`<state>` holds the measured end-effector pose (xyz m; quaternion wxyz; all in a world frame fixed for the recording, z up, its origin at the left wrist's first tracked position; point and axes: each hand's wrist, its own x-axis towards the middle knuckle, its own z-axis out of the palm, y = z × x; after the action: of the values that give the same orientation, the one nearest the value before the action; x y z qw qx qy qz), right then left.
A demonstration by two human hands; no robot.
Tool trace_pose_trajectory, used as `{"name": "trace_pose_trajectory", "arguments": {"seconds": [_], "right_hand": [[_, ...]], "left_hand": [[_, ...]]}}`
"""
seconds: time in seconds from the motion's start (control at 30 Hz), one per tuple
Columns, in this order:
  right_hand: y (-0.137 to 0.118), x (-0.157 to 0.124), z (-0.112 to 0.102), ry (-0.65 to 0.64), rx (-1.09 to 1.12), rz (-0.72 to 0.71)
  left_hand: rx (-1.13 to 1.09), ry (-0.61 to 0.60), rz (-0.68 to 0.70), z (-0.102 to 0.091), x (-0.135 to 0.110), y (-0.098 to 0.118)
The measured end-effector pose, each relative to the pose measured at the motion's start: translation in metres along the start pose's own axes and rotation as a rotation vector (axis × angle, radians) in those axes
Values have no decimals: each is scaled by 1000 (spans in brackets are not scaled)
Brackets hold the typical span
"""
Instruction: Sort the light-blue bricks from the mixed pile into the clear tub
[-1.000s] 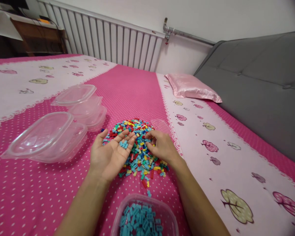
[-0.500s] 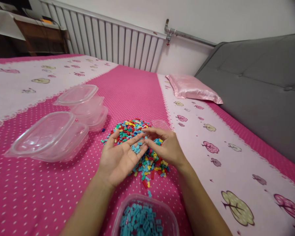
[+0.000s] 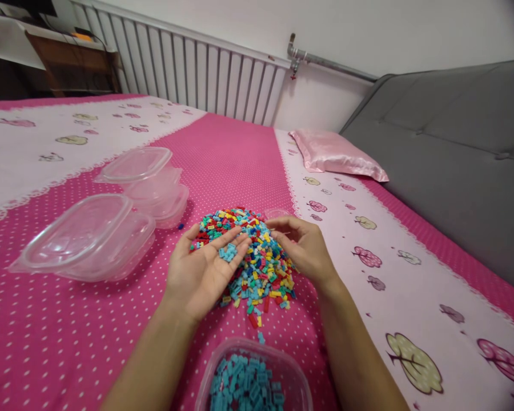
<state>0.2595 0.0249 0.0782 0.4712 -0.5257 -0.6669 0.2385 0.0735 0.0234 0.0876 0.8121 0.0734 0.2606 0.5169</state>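
Note:
My left hand (image 3: pixel 201 273) is palm up with its fingers stretched out, carrying several light-blue toy building bricks (image 3: pixel 228 252) near the finger bases. A heap of small mixed-colour bricks (image 3: pixel 261 274) lies beneath and beyond it on the bed. Over the heap's right side is my right hand (image 3: pixel 302 248), thumb and index finger drawn together at the bricks. Whatever sits between those fingertips is too small to make out. Close to me, a clear plastic tub (image 3: pixel 297 371) contains many light-blue bricks and is cut off by the bottom edge.
Clear plastic containers (image 3: pixel 81 231) stand on the left, with more stacked containers (image 3: pixel 149 182) behind them. Another clear plastic piece (image 3: pixel 277 213) shows behind the heap. Farther back are a pink pillow (image 3: pixel 336 153), a grey headboard (image 3: pixel 445 125) and a white radiator (image 3: pixel 188 68).
My right hand has moved away from the left fingertips, rightward onto the heap. My left hand has shifted slightly left, still bearing the light-blue bricks.

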Motion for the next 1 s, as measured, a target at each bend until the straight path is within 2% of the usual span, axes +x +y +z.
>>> {"name": "trace_pose_trajectory", "arguments": {"seconds": [0.07, 0.13, 0.27, 0.4, 0.53, 0.7, 0.8, 1.0], "right_hand": [[5, 0, -4, -103, -80, 103], [10, -1, -5, -191, -218, 142], [16, -1, -3, -118, -435, 143], [17, 0, -1, -117, -444, 281], [18, 1, -1, -82, -474, 361], [26, 2, -1, -28, -629, 439], [30, 3, 0, -54, -643, 421], [34, 5, 5, -95, -552, 272]], "left_hand": [[19, 48, 79, 1, 0, 4], [28, 85, 116, 0, 0, 8], [2, 148, 159, -3, 1, 12], [1, 163, 147, -5, 2, 12], [13, 167, 144, -5, 2, 12], [20, 175, 148, -6, 2, 12], [26, 179, 139, -6, 3, 12], [29, 174, 139, -5, 3, 12]]}}
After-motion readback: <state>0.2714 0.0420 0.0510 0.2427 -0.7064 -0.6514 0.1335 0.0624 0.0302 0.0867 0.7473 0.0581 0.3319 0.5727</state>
